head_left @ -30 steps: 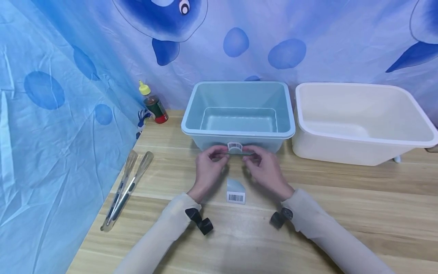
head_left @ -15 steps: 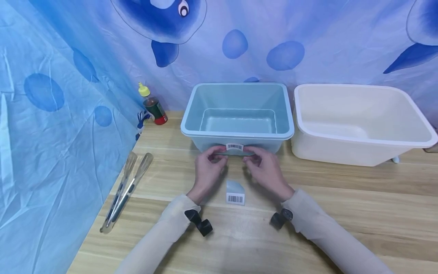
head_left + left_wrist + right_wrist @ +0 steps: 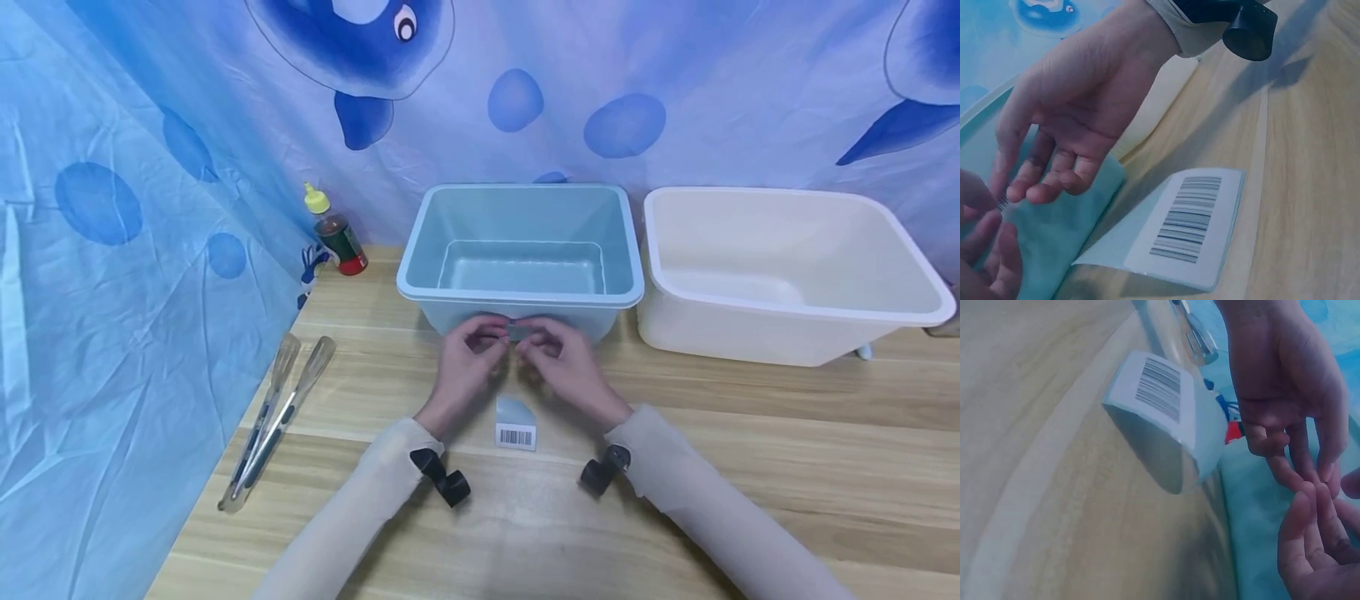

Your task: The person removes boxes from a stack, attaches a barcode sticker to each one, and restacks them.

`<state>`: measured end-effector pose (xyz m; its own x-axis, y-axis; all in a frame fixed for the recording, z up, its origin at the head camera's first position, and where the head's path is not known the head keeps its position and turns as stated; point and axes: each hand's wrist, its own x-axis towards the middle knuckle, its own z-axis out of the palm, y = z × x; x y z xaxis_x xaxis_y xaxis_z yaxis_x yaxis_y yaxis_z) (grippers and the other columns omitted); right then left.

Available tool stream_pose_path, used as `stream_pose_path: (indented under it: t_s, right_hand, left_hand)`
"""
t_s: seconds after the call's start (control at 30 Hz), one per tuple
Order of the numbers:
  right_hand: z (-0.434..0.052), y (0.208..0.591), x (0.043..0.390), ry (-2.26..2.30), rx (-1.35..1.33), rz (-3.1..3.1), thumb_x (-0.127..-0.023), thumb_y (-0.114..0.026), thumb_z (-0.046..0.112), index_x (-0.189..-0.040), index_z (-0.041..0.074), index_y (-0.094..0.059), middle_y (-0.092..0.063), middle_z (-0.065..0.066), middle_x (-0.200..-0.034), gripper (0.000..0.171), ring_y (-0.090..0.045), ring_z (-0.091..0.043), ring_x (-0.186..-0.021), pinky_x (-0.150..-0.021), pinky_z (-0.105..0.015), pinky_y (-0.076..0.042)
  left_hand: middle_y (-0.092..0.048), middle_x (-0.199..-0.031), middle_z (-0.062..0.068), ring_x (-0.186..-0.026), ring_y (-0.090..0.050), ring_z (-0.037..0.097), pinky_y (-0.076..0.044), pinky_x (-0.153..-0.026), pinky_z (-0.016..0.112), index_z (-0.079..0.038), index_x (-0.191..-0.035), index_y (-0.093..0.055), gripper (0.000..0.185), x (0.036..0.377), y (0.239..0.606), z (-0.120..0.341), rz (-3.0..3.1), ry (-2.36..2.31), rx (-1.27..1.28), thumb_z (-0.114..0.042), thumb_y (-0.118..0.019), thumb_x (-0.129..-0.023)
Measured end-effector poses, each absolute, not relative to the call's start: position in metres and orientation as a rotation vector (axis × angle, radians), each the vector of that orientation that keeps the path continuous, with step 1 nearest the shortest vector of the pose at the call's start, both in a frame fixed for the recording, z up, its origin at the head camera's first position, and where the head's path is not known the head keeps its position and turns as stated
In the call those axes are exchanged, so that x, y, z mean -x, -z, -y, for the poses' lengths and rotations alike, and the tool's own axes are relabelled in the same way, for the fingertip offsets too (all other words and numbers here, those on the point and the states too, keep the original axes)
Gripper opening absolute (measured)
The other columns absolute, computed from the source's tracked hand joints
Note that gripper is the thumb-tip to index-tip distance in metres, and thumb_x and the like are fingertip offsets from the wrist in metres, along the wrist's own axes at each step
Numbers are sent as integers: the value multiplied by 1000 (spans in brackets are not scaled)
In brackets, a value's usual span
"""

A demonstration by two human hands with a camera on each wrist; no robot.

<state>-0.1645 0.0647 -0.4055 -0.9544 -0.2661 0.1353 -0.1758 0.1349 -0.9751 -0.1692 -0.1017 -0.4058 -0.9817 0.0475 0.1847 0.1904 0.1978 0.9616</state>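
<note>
Left hand [image 3: 467, 358] and right hand [image 3: 564, 367] are held close together at the centre of the head view, before the near wall of a light-blue basin [image 3: 521, 297], a small barcode label [image 3: 1002, 204] being pinched between their fingertips and mostly hidden by them; whether the basin is touched cannot be told. A second label [image 3: 516, 425], curled and barcoded, is seen on the desk [image 3: 525, 533] at lower centre. A white basin [image 3: 757, 337] is placed at the right, metal tongs [image 3: 274, 433] are laid at lower left, and a yellow-capped bottle [image 3: 340, 240] is stood at upper left.
</note>
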Motion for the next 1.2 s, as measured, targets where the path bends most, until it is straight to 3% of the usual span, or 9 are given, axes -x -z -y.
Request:
stream_pose_path:
  t_s: [0.3,0.43,0.5,0.67,0.83,0.93,1.2]
  right_hand:
    - [-62,417,168,1974,370,-2217,-91,-53,-5,-128,-1,-55,-65,-30,-98,37,-66,-43,-80,-65,-45,-60]
    - [-64,414,168,1989,407,-2259,-90,-54,-5,-127,0,-57,-65,-31,-98,37,-66,-44,-80,-63,-46,-59]
    - [-65,412,168,1989,421,-2277,-90,-54,-5,-126,1,-57,-65,-31,-98,37,-66,-45,-81,-62,-45,-59]
    - [-67,414,167,1946,401,-2307,-90,-55,-5,-126,0,-58,-65,-30,-98,36,-66,-43,-80,-60,-39,-59]
    - [-71,414,159,1884,410,-2378,-90,-59,-2,-126,-3,-56,-66,-27,-98,36,-67,-37,-80,-58,-34,-58]
    - [-77,411,148,1850,401,-2391,-90,-61,-1,-124,-4,-56,-66,-25,-99,35,-67,-36,-82,-60,-34,-58]
    - [-85,414,110,1637,358,-2542,-82,-67,-2,-114,0,-63,-70,-13,-103,33,-68,-18,-86,-75,-20,-56]
  left_hand:
    - [-69,-104,19,-92,-67,25,-56,-82,24,2,-108,-68,28,171,411,101,2408,1911,213,8,-63,-81]
    - [-69,-103,18,-90,-66,25,-56,-67,23,0,-108,-68,27,171,407,101,2393,1924,226,6,-64,-82]
    - [-70,-103,18,-90,-66,26,-56,-67,24,0,-108,-68,26,171,406,101,2400,1911,226,5,-64,-82]
    - [-69,-102,18,-93,-66,27,-56,-85,31,0,-108,-68,28,170,409,103,2437,1875,209,8,-64,-81]
    - [-68,-104,21,-94,-65,28,-56,-87,35,0,-111,-67,33,164,411,106,2444,1901,209,9,-64,-80]
    - [-69,-105,20,-95,-65,26,-55,-89,35,-1,-110,-68,31,153,412,113,2488,1877,197,7,-65,-80]
    - [-72,-103,15,-91,-68,25,-57,-85,34,-4,-105,-72,30,113,414,128,2599,1758,221,9,-65,-78]
